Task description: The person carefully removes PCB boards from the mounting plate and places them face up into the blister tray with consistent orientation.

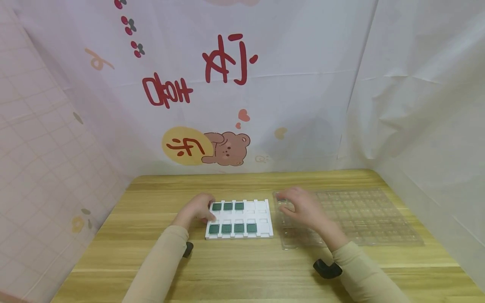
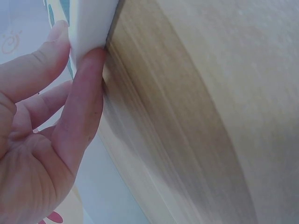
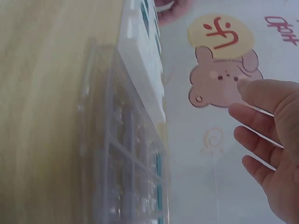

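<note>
The left hand [image 1: 197, 209] pinches the left edge of the white foam tray [image 1: 265, 219] between thumb and fingers [image 2: 86, 93], while the right hand [image 1: 303, 208] hovers with relaxed, spread fingers [image 3: 254, 122] over the near-left corner of the clear plastic blister tray [image 1: 371, 219], holding nothing. The white tray lies mid-table on the wooden table [image 1: 235, 269], just beside the clear one, with seven green chips [image 1: 227, 206] seated in its left pockets.
</note>
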Tool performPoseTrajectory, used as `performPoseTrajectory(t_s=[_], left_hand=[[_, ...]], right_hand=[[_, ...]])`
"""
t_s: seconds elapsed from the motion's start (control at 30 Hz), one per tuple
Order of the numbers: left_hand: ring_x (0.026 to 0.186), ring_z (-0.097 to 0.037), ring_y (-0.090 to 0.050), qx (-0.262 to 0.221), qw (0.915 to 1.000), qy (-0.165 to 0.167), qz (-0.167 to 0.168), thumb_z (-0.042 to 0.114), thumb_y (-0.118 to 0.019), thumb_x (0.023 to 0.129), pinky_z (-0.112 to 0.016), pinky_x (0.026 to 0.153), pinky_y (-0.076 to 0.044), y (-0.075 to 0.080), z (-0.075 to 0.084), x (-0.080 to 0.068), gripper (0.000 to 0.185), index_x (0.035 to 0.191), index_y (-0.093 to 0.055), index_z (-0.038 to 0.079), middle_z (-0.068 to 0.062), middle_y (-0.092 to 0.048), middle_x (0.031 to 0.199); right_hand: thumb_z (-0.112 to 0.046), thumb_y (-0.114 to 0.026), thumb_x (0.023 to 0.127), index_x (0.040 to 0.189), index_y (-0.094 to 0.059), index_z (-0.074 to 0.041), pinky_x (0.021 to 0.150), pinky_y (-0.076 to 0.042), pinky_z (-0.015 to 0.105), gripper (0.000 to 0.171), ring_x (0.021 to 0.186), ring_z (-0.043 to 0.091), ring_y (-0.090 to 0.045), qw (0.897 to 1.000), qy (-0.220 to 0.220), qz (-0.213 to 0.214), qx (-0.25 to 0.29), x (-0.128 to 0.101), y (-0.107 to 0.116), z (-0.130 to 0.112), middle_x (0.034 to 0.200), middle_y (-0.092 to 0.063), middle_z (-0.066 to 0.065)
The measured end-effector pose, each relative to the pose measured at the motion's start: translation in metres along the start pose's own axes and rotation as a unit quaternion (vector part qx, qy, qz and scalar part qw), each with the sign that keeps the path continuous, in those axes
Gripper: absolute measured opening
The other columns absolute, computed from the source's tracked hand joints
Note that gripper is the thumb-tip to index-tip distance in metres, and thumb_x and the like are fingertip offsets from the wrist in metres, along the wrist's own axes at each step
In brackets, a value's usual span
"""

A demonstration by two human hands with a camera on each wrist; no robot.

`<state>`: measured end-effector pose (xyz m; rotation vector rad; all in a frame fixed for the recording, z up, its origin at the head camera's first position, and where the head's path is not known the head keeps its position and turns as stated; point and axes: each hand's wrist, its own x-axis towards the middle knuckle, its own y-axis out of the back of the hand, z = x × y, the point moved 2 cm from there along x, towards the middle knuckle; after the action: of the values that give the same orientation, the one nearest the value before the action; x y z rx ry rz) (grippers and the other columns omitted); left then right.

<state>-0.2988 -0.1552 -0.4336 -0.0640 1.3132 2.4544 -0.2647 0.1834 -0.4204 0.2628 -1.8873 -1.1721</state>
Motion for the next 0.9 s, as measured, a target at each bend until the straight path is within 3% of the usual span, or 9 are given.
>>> performPoseTrajectory(t_s=[0.17,0.37,0.57,0.9], left_hand=[[0.073,-0.022,-0.062,-0.003,0.9998,-0.017,-0.004,-0.004,-0.085,0.071,-0.030,0.060,-0.058,0.002,0.002,-0.002,0.057,0.121,-0.058,-0.012,-0.019,-0.060,0.102],[0.067,-0.020,-0.062,-0.004,1.0000,0.001,0.000,-0.004,-0.085,0.072,-0.030,0.060,-0.057,0.001,0.001,-0.002,0.059,0.125,-0.058,-0.010,-0.019,-0.060,0.105],[0.065,-0.018,-0.061,0.009,0.9999,0.006,0.003,-0.001,-0.086,0.072,-0.029,0.061,-0.056,-0.001,0.000,0.000,0.062,0.127,-0.058,-0.007,-0.019,-0.060,0.109],[0.070,-0.020,-0.061,0.009,0.9999,0.006,-0.001,-0.001,-0.085,0.072,-0.030,0.060,-0.057,-0.001,0.000,0.001,0.060,0.125,-0.059,-0.008,-0.019,-0.059,0.107]], right_hand=[[-0.010,-0.080,0.081,0.112,-0.070,-0.007,0.092,-0.050,0.042,0.033,0.103,0.024,-0.061,0.999,-0.010,-0.030,0.020,0.003,-0.009,-0.009,0.109,-0.070,0.002],[-0.013,-0.080,0.082,0.111,-0.070,-0.007,0.097,-0.046,0.043,0.031,0.106,0.024,-0.060,0.998,-0.001,-0.049,0.037,0.009,-0.017,-0.022,0.108,-0.070,0.000],[-0.020,-0.078,0.085,0.113,-0.071,-0.010,0.097,-0.047,0.039,0.030,0.108,0.022,-0.058,0.996,-0.020,-0.078,0.041,0.013,-0.022,-0.032,0.111,-0.069,-0.003],[-0.020,-0.081,0.083,0.114,-0.071,-0.010,0.090,-0.050,0.038,0.034,0.102,0.020,-0.058,0.997,0.021,-0.059,0.040,0.020,-0.027,-0.044,0.109,-0.069,-0.002]])
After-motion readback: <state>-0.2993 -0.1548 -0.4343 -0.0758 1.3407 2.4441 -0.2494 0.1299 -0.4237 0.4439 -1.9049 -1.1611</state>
